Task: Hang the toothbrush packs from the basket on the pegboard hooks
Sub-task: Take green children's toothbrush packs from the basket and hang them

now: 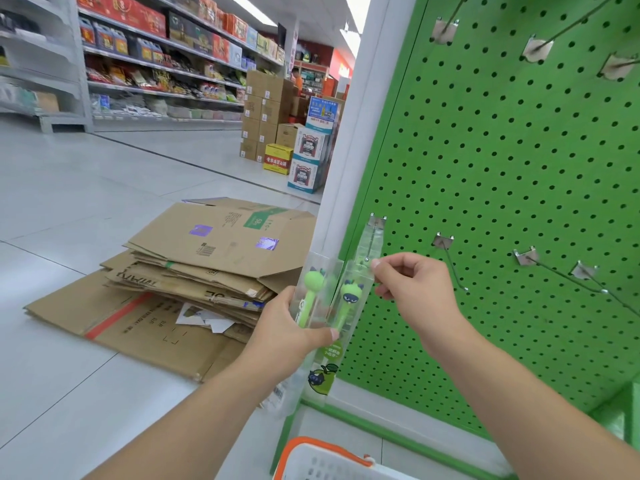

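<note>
Toothbrush packs point(341, 306), two clear ones with green cartoon brushes, sit gripped in the left hand point(287, 330), thumb across their fronts. Right hand point(412, 289) pinches the right pack's top tab at the leftmost hook point(375, 233) low on the green pegboard point(502, 174). An orange-rimmed basket point(325, 459) stands near, below; flattened cardboard point(194, 268) lies left.

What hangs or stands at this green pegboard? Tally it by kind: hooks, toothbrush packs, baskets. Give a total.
Pegboard hooks: 7 (3 in the top row, 4 in the lower row)
Toothbrush packs: 2 plainly seen, both in hand
Basket: 1
Total: 10
</note>
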